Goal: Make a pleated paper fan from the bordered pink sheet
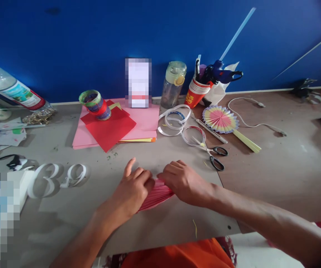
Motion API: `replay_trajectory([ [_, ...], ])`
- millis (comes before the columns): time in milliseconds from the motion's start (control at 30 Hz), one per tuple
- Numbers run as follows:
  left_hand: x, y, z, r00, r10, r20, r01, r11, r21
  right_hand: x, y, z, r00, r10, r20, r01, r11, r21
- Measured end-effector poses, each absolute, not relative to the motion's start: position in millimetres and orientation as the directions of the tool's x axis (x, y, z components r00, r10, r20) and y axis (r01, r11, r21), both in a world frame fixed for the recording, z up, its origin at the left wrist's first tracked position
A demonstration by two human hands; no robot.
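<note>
Both my hands grip a pink pleated paper [160, 193] low over the desk's front part. My left hand [135, 190] has its fingers bent onto the paper's left side, with the thumb sticking up. On the right side, my right hand [184, 182] has its fingers curled over the paper's far edge. The fingertips of both hands are close together, and they hide part of the folds. Beyond my right hand lie scissors [209, 150] with black handles, their blades resting by a tape roll [192, 136]. A finished-looking pleated paper fan [221, 120] with a yellow handle lies farther right.
Pink sheets [146, 123] and red paper [110, 128] lie at the back, with a painted cup [95, 104] on them. A phone [138, 82], a bottle [173, 85] and a red cup [196, 93] of tools stand by the blue wall. White paper strips [44, 180] lie left.
</note>
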State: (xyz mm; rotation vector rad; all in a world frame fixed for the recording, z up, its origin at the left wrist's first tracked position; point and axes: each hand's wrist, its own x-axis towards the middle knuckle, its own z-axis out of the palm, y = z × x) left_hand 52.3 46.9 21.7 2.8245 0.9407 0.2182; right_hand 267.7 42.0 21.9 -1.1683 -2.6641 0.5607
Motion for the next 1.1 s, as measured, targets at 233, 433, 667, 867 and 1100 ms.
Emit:
replay_trajectory([
  [233,48.2,48.6,18.2,0.776,0.626,0.075,0.588,-0.762,0.273,271.2,33.8,15.5,-0.514,0.858,-0.009,0.721,0.426,-0.546],
  [433,48.9,49.9,17.6,0.771,0.632,0.076,0.589,-0.754,0.292,269.1,33.8,14.3,-0.569,0.822,0.022,0.724,0.513,-0.462],
  [667,49.3,49.0,14.0,0.771,0.631,0.09,0.591,-0.761,0.268,277.0,35.3,9.3,-0.663,0.745,0.067,0.697,0.648,-0.309],
  [867,49.2,49.2,14.7,0.769,0.633,0.095,0.591,-0.759,0.275,282.5,35.3,9.9,-0.738,0.673,0.049,0.651,0.729,-0.213],
  [1100,49.0,48.7,16.9,0.782,0.62,0.067,0.584,-0.766,0.267,275.4,30.7,27.1,-0.794,0.604,-0.068,0.607,0.792,-0.06],
])
